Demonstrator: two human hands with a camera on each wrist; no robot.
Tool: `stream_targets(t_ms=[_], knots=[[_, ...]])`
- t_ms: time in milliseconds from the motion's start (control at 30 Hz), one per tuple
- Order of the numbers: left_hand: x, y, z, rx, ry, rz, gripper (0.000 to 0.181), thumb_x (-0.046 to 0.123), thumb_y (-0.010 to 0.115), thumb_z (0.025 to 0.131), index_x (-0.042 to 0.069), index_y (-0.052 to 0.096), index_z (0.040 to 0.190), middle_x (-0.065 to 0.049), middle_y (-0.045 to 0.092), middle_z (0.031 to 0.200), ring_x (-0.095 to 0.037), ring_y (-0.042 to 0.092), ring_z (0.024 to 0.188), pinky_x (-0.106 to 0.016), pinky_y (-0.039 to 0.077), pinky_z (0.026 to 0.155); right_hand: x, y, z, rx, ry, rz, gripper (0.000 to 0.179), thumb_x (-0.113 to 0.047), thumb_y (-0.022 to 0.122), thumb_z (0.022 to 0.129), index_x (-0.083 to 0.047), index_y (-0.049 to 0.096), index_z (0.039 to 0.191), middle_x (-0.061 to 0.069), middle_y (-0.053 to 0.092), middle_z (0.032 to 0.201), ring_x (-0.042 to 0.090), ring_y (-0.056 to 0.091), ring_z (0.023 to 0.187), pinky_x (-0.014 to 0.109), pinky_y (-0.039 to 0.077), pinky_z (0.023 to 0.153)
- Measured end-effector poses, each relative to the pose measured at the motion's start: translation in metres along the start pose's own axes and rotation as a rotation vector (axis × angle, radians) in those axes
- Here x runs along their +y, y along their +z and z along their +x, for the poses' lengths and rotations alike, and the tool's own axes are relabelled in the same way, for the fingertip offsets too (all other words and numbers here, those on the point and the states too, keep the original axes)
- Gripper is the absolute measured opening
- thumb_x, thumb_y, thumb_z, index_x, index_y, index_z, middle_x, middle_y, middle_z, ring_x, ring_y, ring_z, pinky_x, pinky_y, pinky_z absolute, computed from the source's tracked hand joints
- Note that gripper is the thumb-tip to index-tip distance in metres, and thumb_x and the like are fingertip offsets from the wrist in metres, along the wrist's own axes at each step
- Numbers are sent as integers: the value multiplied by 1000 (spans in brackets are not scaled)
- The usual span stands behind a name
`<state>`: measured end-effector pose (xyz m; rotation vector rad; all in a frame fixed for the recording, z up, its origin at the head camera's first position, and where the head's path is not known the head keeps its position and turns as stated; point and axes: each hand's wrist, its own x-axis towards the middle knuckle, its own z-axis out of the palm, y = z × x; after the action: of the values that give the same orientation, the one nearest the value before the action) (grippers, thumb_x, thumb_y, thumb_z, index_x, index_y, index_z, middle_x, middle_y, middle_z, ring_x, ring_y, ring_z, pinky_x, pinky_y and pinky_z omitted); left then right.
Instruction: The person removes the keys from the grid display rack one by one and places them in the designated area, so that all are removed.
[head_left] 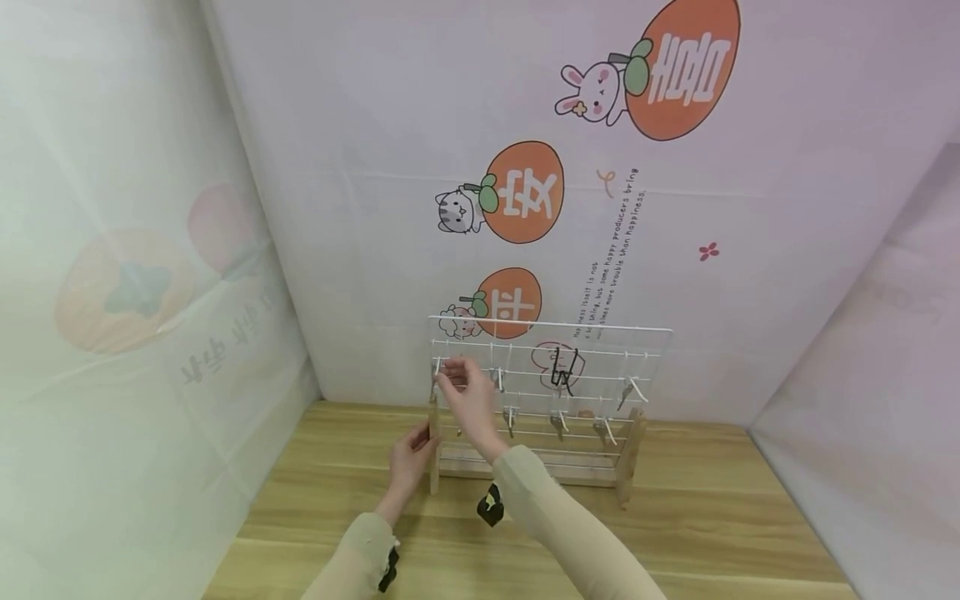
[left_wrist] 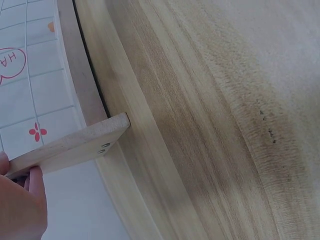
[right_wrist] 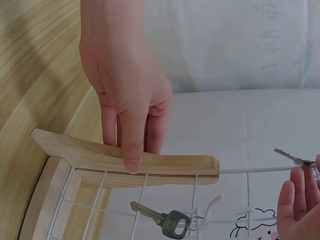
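Observation:
A white wire grid rack (head_left: 551, 327) with wooden feet stands on the wooden table. My left hand (head_left: 412, 454) grips its left wooden post (left_wrist: 65, 150), thumb on one face and fingers on the other, as the right wrist view also shows. At the grid's upper left, my right hand (head_left: 468, 400) pinches a metal key (right_wrist: 292, 156) by its head end, beside a white hook; part of this grip is outside the right wrist view. Below it, a key with a dark head (right_wrist: 172, 224) hangs by a ring from a white hook (right_wrist: 216, 201).
Several more keys hang along the grid, among them one at the right (head_left: 626, 393) and one lower down (head_left: 557, 425). A black wire piece (head_left: 564, 371) hangs on the upper grid. Behind the rack rises a printed cloth wall (head_left: 390, 208).

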<state>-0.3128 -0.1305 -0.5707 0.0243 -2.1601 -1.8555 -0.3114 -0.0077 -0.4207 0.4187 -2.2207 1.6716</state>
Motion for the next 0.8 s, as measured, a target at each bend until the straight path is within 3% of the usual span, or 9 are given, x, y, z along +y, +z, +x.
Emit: stream_targets(t_ms=[233,400,667,800], knots=[[1,0,-1,-1,-5,7,41,3,70,90,-12,59,127,-33,63,126,-43,64,117,-35,60,95,-2,1,1,-8,-13,6,18,-9,67,94,-4,63,110,13,73,103,24,70,92,29,63,83],[1,0,-2,2,19,18,40,3,68,92,-14,58,126,-34,62,125,-44,64,116,-39,61,94,-2,0,0,-15,-28,4,14,-10,66,94,-5,65,108,11,73,101,22,70,90,21,62,80],[1,0,-2,18,1,23,40,4,69,91,-13,59,126,-34,63,124,-45,64,116,-37,60,94,-4,-2,-2,-7,-61,-7,11,-12,66,95,-6,68,104,10,74,98,22,70,88,16,59,76],[10,-2,-7,1,10,20,39,1,67,92,-16,57,126,-36,62,124,-46,64,116,-39,60,94,-3,-3,-3,-15,-58,1,9,-13,67,94,-7,69,101,9,75,97,21,70,88,13,58,75]])
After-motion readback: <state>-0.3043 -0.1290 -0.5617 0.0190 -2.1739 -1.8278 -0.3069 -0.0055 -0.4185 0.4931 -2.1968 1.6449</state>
